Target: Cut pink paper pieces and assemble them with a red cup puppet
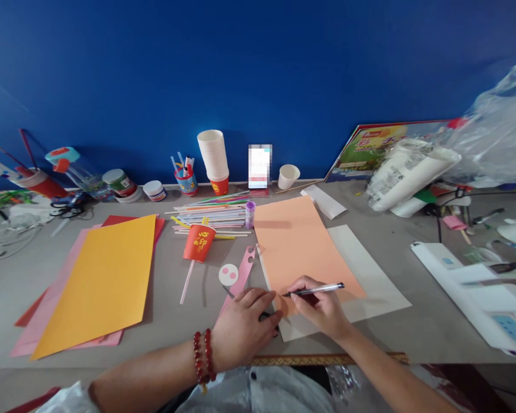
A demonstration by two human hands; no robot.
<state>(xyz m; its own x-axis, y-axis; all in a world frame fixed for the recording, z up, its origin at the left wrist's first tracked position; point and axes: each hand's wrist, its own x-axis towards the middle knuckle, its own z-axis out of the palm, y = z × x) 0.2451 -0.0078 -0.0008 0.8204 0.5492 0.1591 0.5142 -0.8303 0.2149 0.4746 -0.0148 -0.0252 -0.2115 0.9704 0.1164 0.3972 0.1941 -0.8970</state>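
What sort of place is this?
Probably a craft workspace: the desk holds a yellow sheet, drinking straws and a stack of paper cups, and the right hand holds a pen at a peach sheet.

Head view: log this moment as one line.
right hand: holds pen, tip at peach paper | left hand: at paper's left edge | red cup: left of paper

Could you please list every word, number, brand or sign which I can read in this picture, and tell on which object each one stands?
"迎", probably: red paper cup with straw; the other gold marks are unclear.
"手", probably: colourful printed sheet against the wall; its other characters are unclear.
Too small or blurred: wrapped paper cups, white-lidded jar, purple-capped tube.
Pixelated, unreadable: bright screen.
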